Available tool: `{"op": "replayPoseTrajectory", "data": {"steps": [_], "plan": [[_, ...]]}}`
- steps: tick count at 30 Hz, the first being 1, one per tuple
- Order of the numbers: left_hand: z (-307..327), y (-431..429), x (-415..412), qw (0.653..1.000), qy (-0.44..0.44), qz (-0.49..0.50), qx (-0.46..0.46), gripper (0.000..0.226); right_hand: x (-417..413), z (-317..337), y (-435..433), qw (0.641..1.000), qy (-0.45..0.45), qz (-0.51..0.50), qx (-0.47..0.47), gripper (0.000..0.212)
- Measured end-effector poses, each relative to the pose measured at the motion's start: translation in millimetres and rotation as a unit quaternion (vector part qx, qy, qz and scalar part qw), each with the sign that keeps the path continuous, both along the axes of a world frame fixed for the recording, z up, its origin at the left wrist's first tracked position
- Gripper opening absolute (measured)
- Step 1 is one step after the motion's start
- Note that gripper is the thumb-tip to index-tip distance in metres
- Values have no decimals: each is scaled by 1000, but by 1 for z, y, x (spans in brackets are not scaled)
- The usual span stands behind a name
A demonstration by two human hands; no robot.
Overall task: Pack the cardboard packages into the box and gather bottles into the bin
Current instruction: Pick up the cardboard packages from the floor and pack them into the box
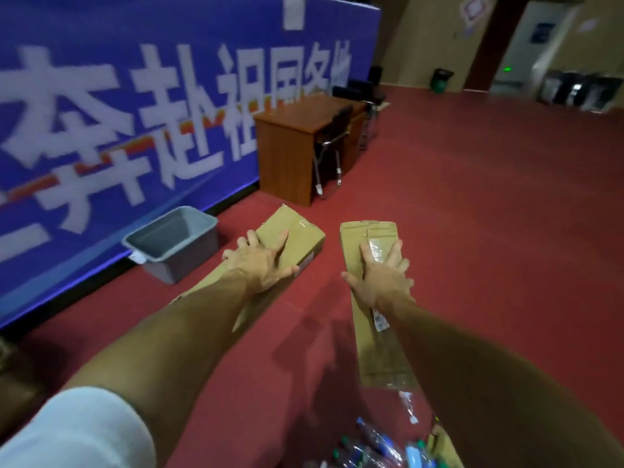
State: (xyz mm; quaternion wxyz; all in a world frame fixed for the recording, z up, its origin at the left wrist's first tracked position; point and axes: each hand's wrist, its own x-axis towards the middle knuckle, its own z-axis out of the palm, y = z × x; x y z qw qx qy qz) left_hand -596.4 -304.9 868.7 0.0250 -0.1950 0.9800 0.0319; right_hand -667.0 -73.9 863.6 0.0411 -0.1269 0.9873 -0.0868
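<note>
Bottles (pixel 374 447) heaped at my feet, one cardboard package in each grip.
Left grip (pixel 260 261) clamps the left package (pixel 299 231), right grip (pixel 381 275) clamps the right package (pixel 364 231); both long axes point away from me. Bin (pixel 175 241) sits left, nearer my left arm.

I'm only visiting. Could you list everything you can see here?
Thick package: one, brown cardboard, on the left.
Flat package: one, brown cardboard, on the right.
Bin: one, grey, on the floor by the banner.
Bottles: several, clear plastic, bottom edge.
Banner: one, blue, white characters, on the left.
Desk: one, brown, beside the banner.
Chair: black, at the desk.
Left hand: grips the thick package.
Right hand: grips the flat package.
</note>
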Motion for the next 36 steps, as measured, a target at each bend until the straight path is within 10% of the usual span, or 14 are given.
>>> {"op": "replayPoseTrajectory", "data": {"steps": [18, 36], "plan": [[-16, -408, 334, 950, -26, 311, -13, 81, 225, -12, -517, 941, -55, 334, -19, 81], [-42, -592, 408, 861, -50, 505, 23, 95, 247, -44, -801, 829, -76, 553, 27, 83]]}}
